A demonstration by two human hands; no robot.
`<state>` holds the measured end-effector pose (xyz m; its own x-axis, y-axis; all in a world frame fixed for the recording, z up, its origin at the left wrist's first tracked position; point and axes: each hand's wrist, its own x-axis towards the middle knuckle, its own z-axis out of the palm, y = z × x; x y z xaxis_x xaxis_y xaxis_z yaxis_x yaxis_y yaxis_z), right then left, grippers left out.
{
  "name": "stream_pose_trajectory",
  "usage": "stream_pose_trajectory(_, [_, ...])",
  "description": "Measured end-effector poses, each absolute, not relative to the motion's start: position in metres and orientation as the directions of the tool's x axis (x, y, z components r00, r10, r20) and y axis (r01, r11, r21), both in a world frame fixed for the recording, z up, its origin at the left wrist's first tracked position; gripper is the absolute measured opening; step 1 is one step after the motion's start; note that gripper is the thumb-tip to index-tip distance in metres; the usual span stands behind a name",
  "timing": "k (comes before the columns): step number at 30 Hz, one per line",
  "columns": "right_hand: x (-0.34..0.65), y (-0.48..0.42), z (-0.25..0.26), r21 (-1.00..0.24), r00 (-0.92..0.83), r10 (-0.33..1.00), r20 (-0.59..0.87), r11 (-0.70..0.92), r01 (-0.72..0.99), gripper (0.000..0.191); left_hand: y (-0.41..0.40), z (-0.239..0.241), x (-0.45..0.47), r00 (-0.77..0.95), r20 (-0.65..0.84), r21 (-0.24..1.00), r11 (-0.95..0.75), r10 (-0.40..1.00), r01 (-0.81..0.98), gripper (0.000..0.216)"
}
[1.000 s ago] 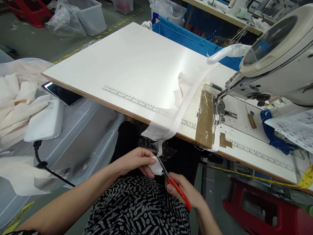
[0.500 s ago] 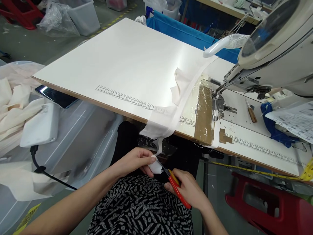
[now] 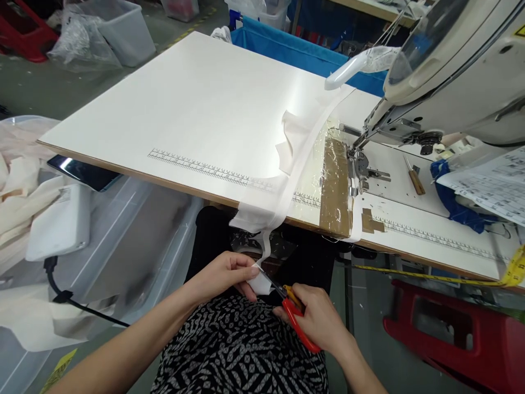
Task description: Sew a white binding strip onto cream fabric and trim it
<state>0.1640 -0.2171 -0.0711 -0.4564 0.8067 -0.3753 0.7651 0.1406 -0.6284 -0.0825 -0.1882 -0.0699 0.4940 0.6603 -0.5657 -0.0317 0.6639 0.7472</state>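
Between the thumb and fingers of my left hand (image 3: pixel 233 273) is pinched the end of a white fabric piece (image 3: pixel 260 284), held low over my lap. From it a narrow pale strip runs up to the fabric (image 3: pixel 283 202) that hangs over the table's front edge. My right hand (image 3: pixel 318 312) grips scissors with red and orange handles (image 3: pixel 298 328). Their blades point up and left, and the tips are at the fabric beside my left thumb. Whether the blades are fully closed I cannot make out.
A white sewing table (image 3: pixel 197 109) with printed rulers lies in front. The sewing machine (image 3: pixel 443 71) stands at right, near a wooden-handled tool (image 3: pixel 415 178) and a yellow measuring tape (image 3: pixel 430 276). At left is a plastic bin (image 3: pixel 164 257); a red stool (image 3: pixel 443 334) stands lower right.
The view has shifted slightly, so the table and machine appear further left. Both hands keep nearly the same place, the scissors still at the fabric by my left thumb.
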Motion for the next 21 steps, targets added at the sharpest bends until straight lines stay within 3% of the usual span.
stream_pose_trajectory(15, [0.163, -0.215, -0.064, -0.561, -0.470, 0.839, -0.276, 0.256, 0.787, 0.043, -0.188, -0.068, -0.074, 0.507, -0.579, 0.731, 0.682, 0.638, -0.025, 0.040])
stream_pose_trajectory(21, [0.161, -0.219, -0.071, -0.581, -0.431, 0.863, -0.264, 0.214, 0.785, 0.046, -0.188, -0.064, -0.072, 0.515, -0.577, 0.733, 0.680, 0.634, -0.017, 0.039])
